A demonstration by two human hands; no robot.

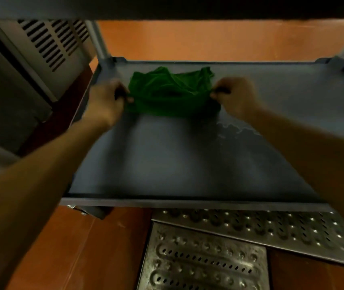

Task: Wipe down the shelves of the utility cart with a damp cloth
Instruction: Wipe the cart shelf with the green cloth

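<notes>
the green cloth (171,91) lies bunched on the cart's lower shelf (188,155), right between the two hands. the left hand (106,99) pinches its left edge and the right hand (236,95) pinches its right edge, fingers (217,94) curled tight on the fabric. it looks soft, limp and light, probably a bit clingy from the damp, so those two edges seem the right places to hold for spreading it flat, and a wet streak (236,128) shows on the shelf just this side of the right fingers.
</notes>
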